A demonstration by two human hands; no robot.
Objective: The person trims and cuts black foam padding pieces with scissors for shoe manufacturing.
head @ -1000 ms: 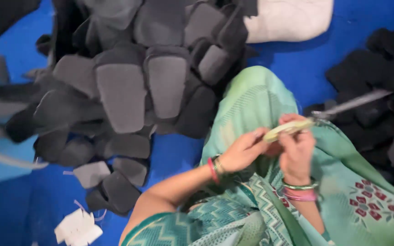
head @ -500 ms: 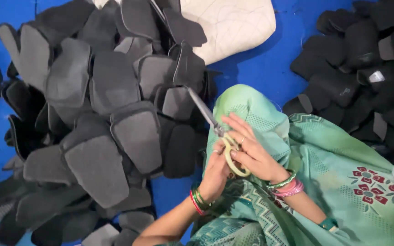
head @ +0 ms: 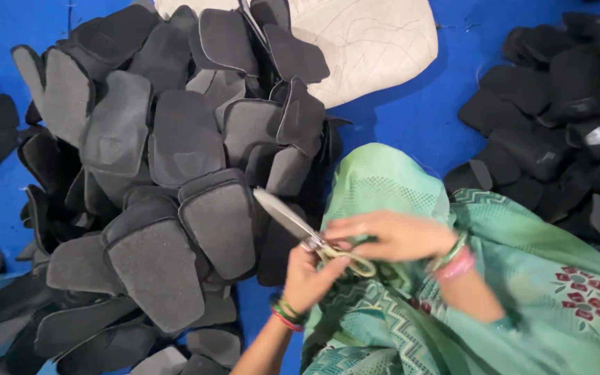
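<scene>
A blue floor (head: 411, 118) runs under it all. On it, to the left, sits a big pile (head: 168, 194) of flat dark grey foam pieces, heaped one on another so they slope and overlap. A second pile (head: 564, 118) of black pieces lies at the right, well apart from the first. A cream pad (head: 376, 48) lies at the top, partly under the big pile.

The person sits low with green cloth (head: 508, 305) over the lap, so the work rests close to the body and between the two piles.

The scissors (head: 307, 232) are in the middle, over the green cloth and at the edge of the big pile. Their long line runs slanted. The silver blades point up and to the left, toward the grey pieces. The yellow handles sit down and to the right, near the person. The blades look shut.

The left hand (head: 310, 278) is curled around the scissors near the handles. The right hand (head: 383, 236) rests on the handles with fingers bent, grasping them too. Both wrists wear bright bangles.
</scene>
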